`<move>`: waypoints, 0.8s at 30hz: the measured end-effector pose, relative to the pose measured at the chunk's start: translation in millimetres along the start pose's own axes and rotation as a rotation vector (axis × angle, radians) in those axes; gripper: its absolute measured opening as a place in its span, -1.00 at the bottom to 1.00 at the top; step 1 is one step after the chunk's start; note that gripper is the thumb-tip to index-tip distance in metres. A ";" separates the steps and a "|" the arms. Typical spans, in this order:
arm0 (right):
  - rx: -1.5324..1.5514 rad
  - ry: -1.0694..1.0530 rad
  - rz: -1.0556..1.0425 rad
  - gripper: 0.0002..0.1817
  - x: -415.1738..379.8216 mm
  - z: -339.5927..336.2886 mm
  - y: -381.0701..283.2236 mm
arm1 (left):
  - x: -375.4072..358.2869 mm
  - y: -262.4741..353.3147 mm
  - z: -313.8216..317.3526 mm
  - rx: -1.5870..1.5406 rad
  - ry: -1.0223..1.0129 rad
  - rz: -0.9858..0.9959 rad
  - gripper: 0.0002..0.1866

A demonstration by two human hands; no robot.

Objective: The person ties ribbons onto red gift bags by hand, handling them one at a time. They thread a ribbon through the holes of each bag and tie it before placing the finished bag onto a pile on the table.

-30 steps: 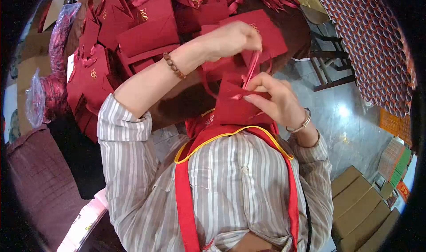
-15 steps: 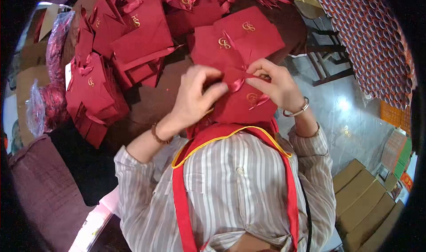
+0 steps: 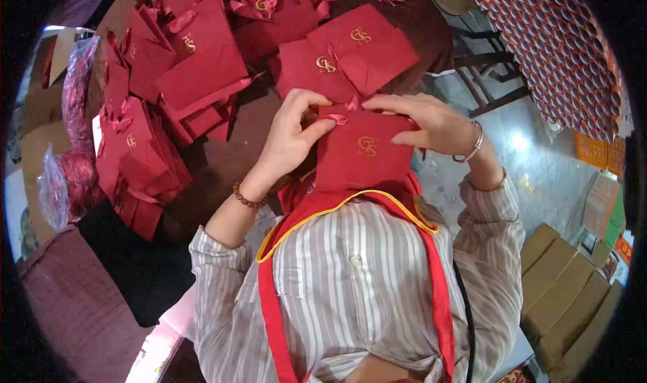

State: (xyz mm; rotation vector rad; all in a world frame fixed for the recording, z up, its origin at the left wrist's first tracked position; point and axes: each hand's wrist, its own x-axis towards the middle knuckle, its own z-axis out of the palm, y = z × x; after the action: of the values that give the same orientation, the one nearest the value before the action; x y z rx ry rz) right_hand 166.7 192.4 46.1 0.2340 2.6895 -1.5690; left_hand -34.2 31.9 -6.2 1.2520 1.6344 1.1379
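A red paper gift bag with a gold monogram lies in front of my chest, its top edge away from me. My left hand pinches the upper left corner, thumb over a short pink-red ribbon. At the upper right corner, my right hand grips the bag, fingers along the top edge and thumb on the front face. A small ribbon knot shows between the hands. Just beyond lie two more red gift bags, overlapping, with ribbon between them.
Stacked red gift bags stand at the left of the brown table, with more bags at the back. Plastic-wrapped red material lies far left. Cardboard boxes sit on the floor at right, below a sheet of round pieces.
The ribbon tail that lay across the monogram is off the front face, and the bag lies straighter. My right hand has moved from the ribbon to the bag's upper right corner.
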 end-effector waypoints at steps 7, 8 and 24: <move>0.080 0.067 0.158 -0.58 -12.6 -2.0 28.1 | -2.4 -11.1 -5.6 -0.202 0.000 -0.015 -0.81; 0.080 0.069 0.158 -0.58 -12.7 2.8 31.5 | -3.2 -10.2 -4.6 -0.193 0.018 0.000 -0.82; 0.118 0.323 0.181 -0.71 -9.2 29.6 32.0 | -42.2 18.6 -70.3 -0.311 -0.361 -0.439 -0.65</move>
State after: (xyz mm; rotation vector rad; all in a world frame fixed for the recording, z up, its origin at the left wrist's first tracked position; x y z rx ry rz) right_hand 178.5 181.2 4.7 0.7740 2.6998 -1.7667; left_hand -85.0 -20.7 35.2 0.7907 1.3124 0.7979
